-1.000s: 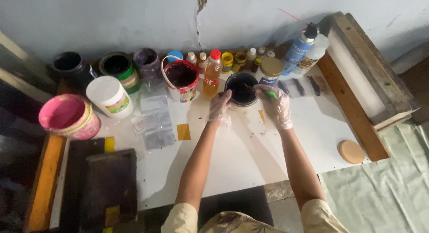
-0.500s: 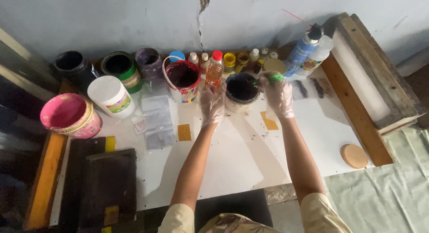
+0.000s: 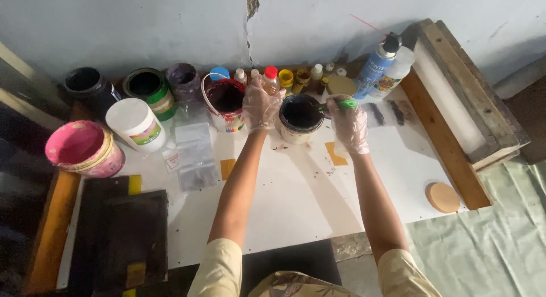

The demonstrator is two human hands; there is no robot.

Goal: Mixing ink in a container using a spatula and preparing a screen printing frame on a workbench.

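Two gloved hands are working at the black paint tub on the white bench. The left hand, having shifted from its rim, is closing on a red-capped bottle, while the right hand is still gripping a green-handled stirrer dipped in it.
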